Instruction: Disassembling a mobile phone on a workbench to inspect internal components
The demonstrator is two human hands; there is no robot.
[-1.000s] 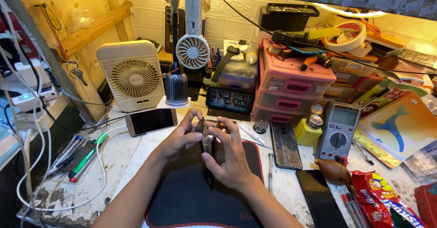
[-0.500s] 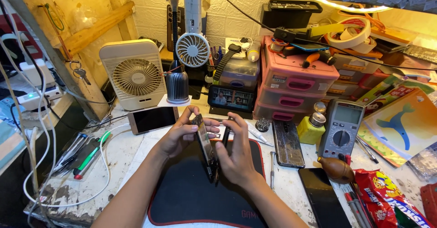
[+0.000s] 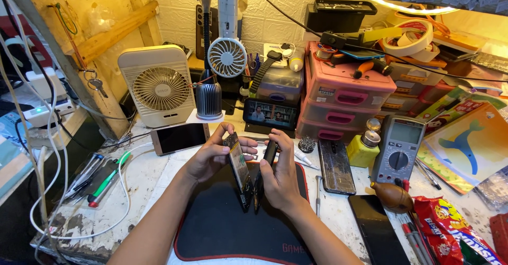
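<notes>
Now both hands grip an opened phone (image 3: 239, 168) over the black mat (image 3: 211, 228): left hand (image 3: 211, 156) clasps the screen half, right hand (image 3: 279, 175) the back, its length running away from the person.

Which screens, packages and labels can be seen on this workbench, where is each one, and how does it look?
Phone: flat beside the cream fan, dark screen, pale frame.
Small screen: propped behind the hands, lit with a picture.
Multimeter: right of the pink drawers, grey, pale display.
Dark phone: flat at front right, black glass.
Snack bag: front right corner, red and yellow.
Opened phone: between left hand and right hand, on edge.
</notes>
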